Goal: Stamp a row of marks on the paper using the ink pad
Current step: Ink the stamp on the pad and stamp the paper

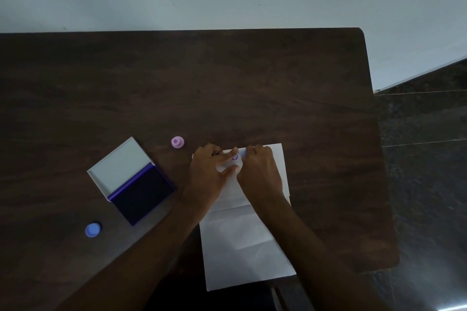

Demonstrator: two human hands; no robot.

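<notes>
A white sheet of paper (pixel 242 242) lies on the dark wooden table (pixel 227 83), its near end hanging over the front edge. One purple mark (pixel 235 157) shows near its far edge. My left hand (pixel 209 171) rests flat on the paper, fingers spread around the mark. My right hand (pixel 260 171) is closed on a small blue stamp (pixel 243 153), pressed down on the paper just right of the mark. The open ink pad (pixel 142 195), dark blue with a pale lid (pixel 118 165), sits to the left.
A pink stamp (pixel 177 142) stands on the table between the ink pad and the paper. A blue cap or stamp (pixel 93 229) lies near the front left. The table's right edge runs close to the paper, with dark floor beyond.
</notes>
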